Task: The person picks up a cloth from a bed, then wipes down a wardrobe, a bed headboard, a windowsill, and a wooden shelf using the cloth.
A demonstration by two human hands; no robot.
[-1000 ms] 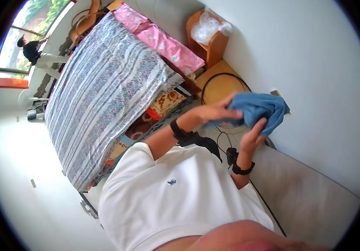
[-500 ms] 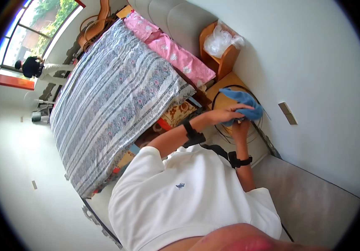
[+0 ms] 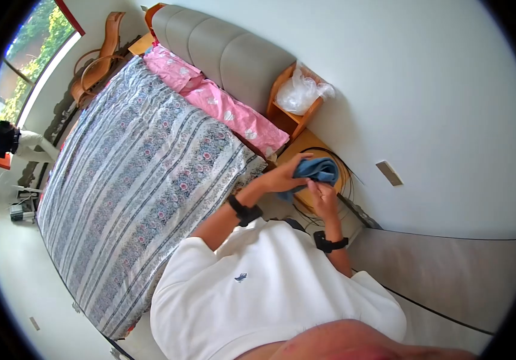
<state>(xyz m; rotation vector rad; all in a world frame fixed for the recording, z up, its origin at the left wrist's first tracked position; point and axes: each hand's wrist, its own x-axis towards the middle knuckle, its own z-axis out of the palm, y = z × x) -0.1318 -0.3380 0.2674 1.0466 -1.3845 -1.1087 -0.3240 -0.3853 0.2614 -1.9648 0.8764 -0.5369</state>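
A blue cloth [image 3: 321,170] is bunched and folded between my two hands, above the wooden surface beside the bed. My left hand [image 3: 286,175] is closed around its left side, and a loose end hangs below that hand. From underneath, my right hand [image 3: 324,201] has its fingers drawn together at the cloth's lower edge. Part of the right fingers is hidden by the cloth. Each wrist wears a black strap.
A bed with a striped floral sheet [image 3: 144,186] and pink pillows [image 3: 228,108] lies to the left. A wooden bedside cabinet [image 3: 294,123] holds a clear plastic bag [image 3: 300,93]. Black cables [image 3: 347,174] loop near the wall. Another person [image 3: 9,141] stands by the window.
My hands and the cloth appear further left and lower as the view shifts. My left hand has moved from over the cloth to its left side, and the cloth is more tightly gathered.
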